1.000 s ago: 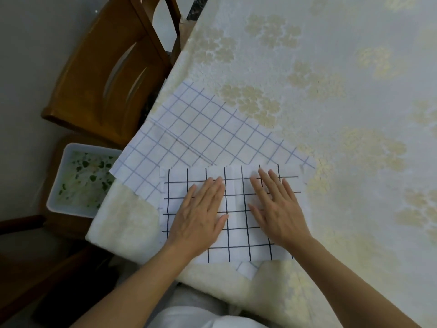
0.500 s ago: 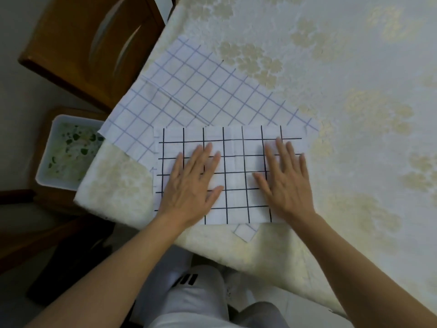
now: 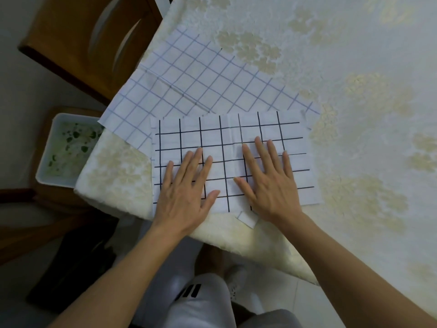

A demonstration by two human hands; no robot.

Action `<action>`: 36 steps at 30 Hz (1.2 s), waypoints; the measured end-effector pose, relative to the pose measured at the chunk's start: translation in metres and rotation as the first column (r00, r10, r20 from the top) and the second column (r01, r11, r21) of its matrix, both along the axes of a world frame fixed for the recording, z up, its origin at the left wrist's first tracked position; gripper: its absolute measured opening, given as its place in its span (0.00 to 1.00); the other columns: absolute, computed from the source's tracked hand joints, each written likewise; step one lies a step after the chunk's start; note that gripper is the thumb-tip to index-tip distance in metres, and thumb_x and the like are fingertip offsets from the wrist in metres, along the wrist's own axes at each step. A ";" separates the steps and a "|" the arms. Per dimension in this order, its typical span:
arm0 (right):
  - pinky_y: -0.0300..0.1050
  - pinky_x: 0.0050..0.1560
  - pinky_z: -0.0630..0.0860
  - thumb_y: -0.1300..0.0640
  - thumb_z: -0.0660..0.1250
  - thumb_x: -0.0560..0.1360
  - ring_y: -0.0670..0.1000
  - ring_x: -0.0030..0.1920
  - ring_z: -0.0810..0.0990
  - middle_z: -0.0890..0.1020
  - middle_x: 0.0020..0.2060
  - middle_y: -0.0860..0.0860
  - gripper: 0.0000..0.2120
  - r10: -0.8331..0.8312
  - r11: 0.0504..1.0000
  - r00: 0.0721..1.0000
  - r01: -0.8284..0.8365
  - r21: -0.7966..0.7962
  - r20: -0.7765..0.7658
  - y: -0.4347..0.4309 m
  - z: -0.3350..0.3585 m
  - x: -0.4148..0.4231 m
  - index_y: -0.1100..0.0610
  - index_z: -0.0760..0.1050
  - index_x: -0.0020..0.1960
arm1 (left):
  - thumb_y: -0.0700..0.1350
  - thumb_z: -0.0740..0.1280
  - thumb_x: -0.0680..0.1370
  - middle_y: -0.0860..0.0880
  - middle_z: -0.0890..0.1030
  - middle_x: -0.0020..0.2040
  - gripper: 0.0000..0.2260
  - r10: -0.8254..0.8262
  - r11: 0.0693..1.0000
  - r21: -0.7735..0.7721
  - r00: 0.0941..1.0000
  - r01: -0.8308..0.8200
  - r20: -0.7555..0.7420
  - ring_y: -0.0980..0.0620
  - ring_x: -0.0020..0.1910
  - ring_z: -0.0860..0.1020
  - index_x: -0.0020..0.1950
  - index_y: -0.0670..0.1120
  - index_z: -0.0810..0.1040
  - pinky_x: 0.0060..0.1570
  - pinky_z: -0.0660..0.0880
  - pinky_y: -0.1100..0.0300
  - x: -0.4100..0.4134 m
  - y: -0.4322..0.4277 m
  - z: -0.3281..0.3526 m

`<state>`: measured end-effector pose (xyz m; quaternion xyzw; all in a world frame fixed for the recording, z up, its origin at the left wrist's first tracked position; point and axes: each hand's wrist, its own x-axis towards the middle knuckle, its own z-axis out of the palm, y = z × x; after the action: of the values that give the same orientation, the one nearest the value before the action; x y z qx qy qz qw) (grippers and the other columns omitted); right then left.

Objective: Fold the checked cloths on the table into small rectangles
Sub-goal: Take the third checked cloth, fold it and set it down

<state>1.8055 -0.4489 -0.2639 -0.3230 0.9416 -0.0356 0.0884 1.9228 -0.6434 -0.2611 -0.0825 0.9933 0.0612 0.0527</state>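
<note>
A white cloth with black checks (image 3: 227, 138) lies folded into a rectangle near the table's front edge. My left hand (image 3: 186, 192) presses flat on its left half, fingers straight and spread. On its right half my right hand (image 3: 269, 181) presses flat the same way. Behind it, partly under it, a larger white cloth with thin blue checks (image 3: 201, 76) lies spread out, reaching over the table's left edge. A small corner of cloth (image 3: 247, 220) sticks out below the front edge of the black-checked one.
The table (image 3: 354, 114) wears a cream cloth with a flower pattern. A wooden chair (image 3: 78, 36) stands at the far left corner. A white tray (image 3: 68, 150) with green bits sits on a low wooden stool to the left. My knees show below the table edge.
Both hands slid toward me and slightly apart over the black-checked cloth, staying flat. The camera shifted, so the cloths sit higher in view.
</note>
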 end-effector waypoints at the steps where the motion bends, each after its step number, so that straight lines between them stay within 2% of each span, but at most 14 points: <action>1: 0.59 0.79 0.45 0.32 0.38 0.80 0.53 0.81 0.40 0.43 0.82 0.50 0.34 -0.002 1.000 1.000 0.002 0.005 0.004 0.004 -0.001 0.000 0.46 0.41 0.82 | 0.63 0.47 0.82 0.47 0.46 0.82 0.32 -0.001 1.000 -0.005 1.000 0.001 0.003 0.50 0.81 0.45 0.82 0.49 0.49 0.77 0.49 0.41 0.000 -0.005 -0.001; 6: 0.57 0.80 0.45 0.32 0.38 0.80 0.51 0.81 0.39 0.42 0.81 0.48 0.33 -0.076 0.997 0.997 0.075 0.020 0.014 0.032 -0.004 -0.007 0.45 0.40 0.81 | 0.64 0.46 0.81 0.47 0.45 0.82 0.33 0.009 1.000 -0.022 0.999 -0.008 0.034 0.49 0.81 0.45 0.82 0.49 0.48 0.78 0.49 0.44 0.008 -0.020 -0.007; 10: 0.59 0.79 0.45 0.32 0.38 0.80 0.53 0.81 0.39 0.41 0.81 0.50 0.34 -0.138 0.990 0.990 0.138 0.019 0.030 0.039 0.002 -0.008 0.46 0.39 0.82 | 0.65 0.43 0.81 0.48 0.42 0.82 0.33 0.037 0.999 -0.040 0.997 -0.034 0.072 0.49 0.81 0.42 0.82 0.51 0.44 0.77 0.48 0.40 0.007 -0.019 0.006; 13: 0.59 0.79 0.45 0.32 0.39 0.80 0.55 0.81 0.41 0.43 0.82 0.52 0.36 -0.145 0.989 0.989 0.145 -0.006 0.008 0.019 0.009 0.000 0.50 0.42 0.82 | 0.63 0.48 0.82 0.48 0.43 0.82 0.32 -0.160 0.987 0.003 0.987 0.160 0.032 0.49 0.81 0.43 0.82 0.51 0.46 0.77 0.49 0.40 -0.011 -0.005 0.019; 16: 0.57 0.80 0.45 0.32 0.39 0.80 0.53 0.81 0.40 0.42 0.81 0.51 0.36 -0.153 0.987 0.987 0.154 -0.038 0.044 -0.002 0.008 0.003 0.50 0.41 0.82 | 0.62 0.50 0.83 0.50 0.43 0.82 0.31 -0.396 0.918 0.016 0.918 0.396 0.037 0.51 0.81 0.42 0.82 0.52 0.46 0.78 0.49 0.43 -0.038 0.000 0.022; 19: 0.55 0.80 0.45 0.32 0.39 0.81 0.51 0.80 0.38 0.40 0.81 0.49 0.35 -0.193 0.981 0.979 0.192 0.009 0.061 0.006 0.002 -0.003 0.49 0.38 0.82 | 0.63 0.49 0.83 0.50 0.43 0.82 0.31 -0.478 0.878 0.030 0.874 0.477 0.086 0.51 0.81 0.42 0.82 0.52 0.45 0.78 0.50 0.44 -0.052 -0.021 0.015; 21: 0.55 0.80 0.45 0.33 0.40 0.81 0.51 0.81 0.39 0.42 0.81 0.50 0.35 -0.206 0.978 0.978 0.205 0.025 0.042 0.020 0.002 -0.007 0.51 0.40 0.82 | 0.62 0.50 0.83 0.49 0.43 0.82 0.31 -0.509 0.861 0.047 0.855 0.507 0.100 0.50 0.81 0.43 0.82 0.52 0.46 0.77 0.48 0.45 -0.053 -0.037 0.013; 24: 0.56 0.79 0.51 0.36 0.42 0.83 0.52 0.81 0.44 0.46 0.82 0.51 0.33 -0.233 0.972 0.972 0.233 0.021 0.026 0.028 0.006 -0.009 0.53 0.45 0.82 | 0.61 0.52 0.83 0.47 0.49 0.82 0.29 -0.564 0.825 0.083 0.823 0.558 0.072 0.48 0.81 0.48 0.82 0.52 0.52 0.76 0.51 0.43 -0.057 -0.048 0.018; 27: 0.57 0.77 0.59 0.43 0.50 0.84 0.54 0.80 0.54 0.57 0.80 0.54 0.30 -0.313 0.948 0.950 0.311 -0.060 -0.018 0.025 0.013 -0.005 0.56 0.55 0.81 | 0.58 0.56 0.82 0.46 0.63 0.79 0.26 -0.685 0.725 0.088 0.728 0.683 -0.008 0.47 0.78 0.61 0.78 0.49 0.64 0.73 0.61 0.42 -0.092 -0.051 0.031; 31: 0.58 0.66 0.72 0.56 0.61 0.79 0.61 0.68 0.75 0.76 0.67 0.59 0.22 -0.503 0.859 0.852 0.474 -0.192 -0.149 0.025 0.030 0.006 0.61 0.72 0.72 | 0.49 0.62 0.79 0.45 0.75 0.70 0.20 -0.868 0.475 0.025 0.473 0.880 -0.150 0.45 0.69 0.73 0.70 0.44 0.74 0.70 0.67 0.44 -0.162 -0.029 0.045; 33: 0.56 0.59 0.75 0.59 0.64 0.76 0.61 0.60 0.79 0.80 0.60 0.59 0.19 -0.568 0.819 0.800 0.527 -0.227 -0.194 0.026 0.035 0.009 0.61 0.76 0.66 | 0.46 0.64 0.78 0.44 0.78 0.66 0.19 -0.917 0.362 -0.010 0.354 0.932 -0.187 0.44 0.65 0.75 0.68 0.43 0.75 0.69 0.68 0.45 -0.193 -0.007 0.049; 36: 0.55 0.57 0.75 0.59 0.63 0.74 0.60 0.57 0.79 0.81 0.57 0.58 0.19 -0.650 0.758 0.740 0.617 -0.211 -0.171 0.030 0.035 0.008 0.60 0.78 0.64 | 0.45 0.65 0.77 0.44 0.78 0.64 0.18 -0.961 0.234 -0.072 0.220 0.969 -0.168 0.43 0.63 0.76 0.67 0.43 0.75 0.68 0.69 0.45 -0.229 0.029 0.052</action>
<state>1.8135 -0.4193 -0.2293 0.0100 0.9938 -0.0914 -0.0632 1.6941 -0.6143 -0.2093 0.5564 0.8296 0.0464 -0.0074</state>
